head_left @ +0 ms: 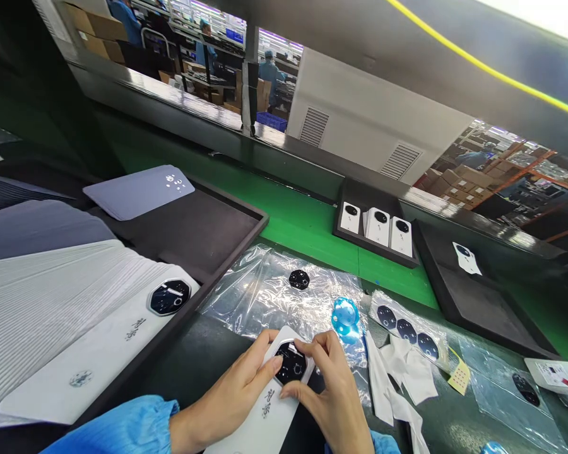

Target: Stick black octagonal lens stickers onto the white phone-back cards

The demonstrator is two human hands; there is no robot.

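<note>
A white phone back cover (253,435) with a black eight-sided camera lens plate (291,364) at its top lies tilted between my hands. My left hand (231,388) is closed round its left edge, the thumb resting at the plate's left side. My right hand (334,388) grips the cover from the right, index finger at the plate's upper right corner and thumb below the plate. Just beyond, a loose black lens plate (299,279) and round blue films (345,315) rest on clear plastic bags (260,290).
A large fanned stack of white covers (89,315) fills the left, beside a dark tray (208,221) with a blue-grey cover (139,191). White cloths (407,372) and a strip of bagged lens plates (406,329) lie right. Trays (383,246) of covers stand behind.
</note>
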